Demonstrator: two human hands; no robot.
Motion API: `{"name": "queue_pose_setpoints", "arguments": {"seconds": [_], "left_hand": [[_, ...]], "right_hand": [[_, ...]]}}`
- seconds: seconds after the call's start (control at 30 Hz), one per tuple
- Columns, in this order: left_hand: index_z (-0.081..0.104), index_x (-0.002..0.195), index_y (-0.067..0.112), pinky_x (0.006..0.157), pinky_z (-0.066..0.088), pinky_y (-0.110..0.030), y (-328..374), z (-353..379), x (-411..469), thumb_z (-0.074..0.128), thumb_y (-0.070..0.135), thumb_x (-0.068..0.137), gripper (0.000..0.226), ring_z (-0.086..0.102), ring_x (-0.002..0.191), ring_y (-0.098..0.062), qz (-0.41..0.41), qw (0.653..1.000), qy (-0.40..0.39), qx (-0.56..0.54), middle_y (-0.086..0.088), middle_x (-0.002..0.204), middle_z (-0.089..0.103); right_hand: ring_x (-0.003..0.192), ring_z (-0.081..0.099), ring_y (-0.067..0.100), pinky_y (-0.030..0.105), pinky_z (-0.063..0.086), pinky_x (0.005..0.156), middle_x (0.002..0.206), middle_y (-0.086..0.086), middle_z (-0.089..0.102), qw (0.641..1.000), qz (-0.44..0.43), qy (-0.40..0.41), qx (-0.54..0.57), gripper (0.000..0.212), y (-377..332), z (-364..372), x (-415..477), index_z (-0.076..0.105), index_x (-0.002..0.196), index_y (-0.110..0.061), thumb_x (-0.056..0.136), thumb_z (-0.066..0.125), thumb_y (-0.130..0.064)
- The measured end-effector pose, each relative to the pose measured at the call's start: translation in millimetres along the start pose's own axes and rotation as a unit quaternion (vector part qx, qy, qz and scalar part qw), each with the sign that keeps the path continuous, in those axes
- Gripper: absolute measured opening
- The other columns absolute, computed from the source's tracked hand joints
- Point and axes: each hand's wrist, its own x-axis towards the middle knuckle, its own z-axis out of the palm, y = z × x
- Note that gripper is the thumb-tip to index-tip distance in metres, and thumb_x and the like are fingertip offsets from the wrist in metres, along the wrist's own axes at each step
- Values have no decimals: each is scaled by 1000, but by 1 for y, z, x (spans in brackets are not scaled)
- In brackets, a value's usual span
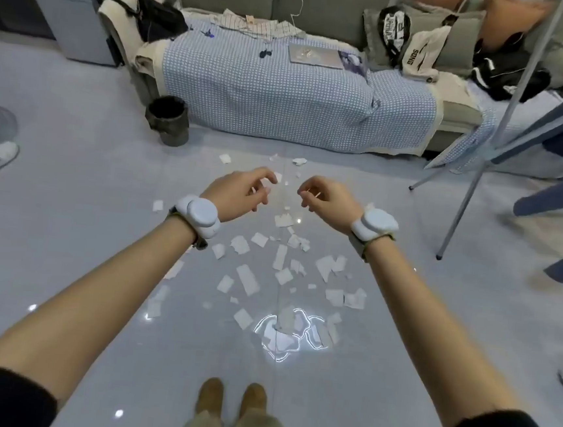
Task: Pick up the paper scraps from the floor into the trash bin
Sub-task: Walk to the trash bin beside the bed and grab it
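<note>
Across the middle of the frame, the glossy grey floor (70, 195) gives thin paper no edge to lift, so flat pieces may slide from my fingers. The dark round trash bin (169, 120) stands upper left, well apart; carried pieces could flutter down. My left hand (241, 192) and right hand (329, 200) hover apart, loosely curled, visibly empty. The paper scraps (247, 278), white, ragged, flat, lie scattered at centre.

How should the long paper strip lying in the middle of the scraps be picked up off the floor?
Pinch the long strip at one short end, coming straight down from above. It lies flat on the glossy floor, so no edge stands up; a narrow end is probably the easiest part to nudge up and lift.
</note>
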Motion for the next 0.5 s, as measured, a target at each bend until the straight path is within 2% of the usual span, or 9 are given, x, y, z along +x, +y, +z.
{"name": "queue_pose_setpoints", "arguments": {"seconds": [0.2,0.4,0.5], "left_hand": [[51,116,28,76,55,-36,-40,11,-11,43,23,95,23,67,77,-16,-46,999,0,-21,6,91,70],[51,115,28,77,54,-37,-87,-1,-18,43,23,94,22,67,78,-17,-70,996,5,-49,5,91,70],[52,114,27,77,53,-36,-114,-18,-20,44,21,94,22,68,79,-18,-73,996,2,-55,4,92,70]], "right_hand": [[81,64,19,39,54,82,84,0,67,998,21,-57,28,19,4,43,16,62,102,-14,93,48,-23],[78,61,16,33,51,78,86,2,68,997,17,-70,32,21,-23,77,46,61,105,-12,93,46,-21],[79,61,20,36,51,78,85,1,67,996,22,-72,37,21,-41,96,67,61,105,-11,93,46,-20]]}}
